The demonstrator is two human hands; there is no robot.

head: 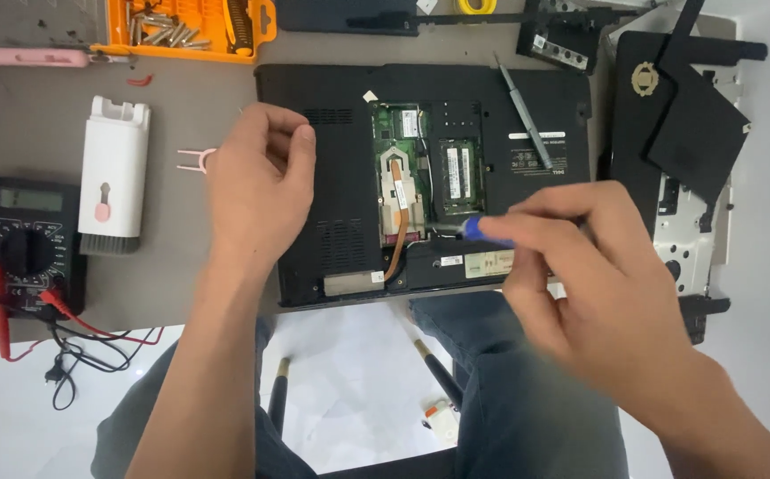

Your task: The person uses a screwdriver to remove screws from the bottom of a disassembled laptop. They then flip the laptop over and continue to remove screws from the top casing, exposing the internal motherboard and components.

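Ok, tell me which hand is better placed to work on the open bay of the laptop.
Probably the right hand: it holds the blue screwdriver, tip at the open bay. The left hand rests loosely curled on the laptop, holding no visible tool.

One view only, from a camera worn on the person's head. It looks steeply down over the near table [181, 293] edge, facing away from the body. Close range: forearms enter from the bottom, knees and floor show beneath. The opened laptop [340, 177] sits mid-frame; the multimeter [26, 239] marks the left margin. No second view shares it.
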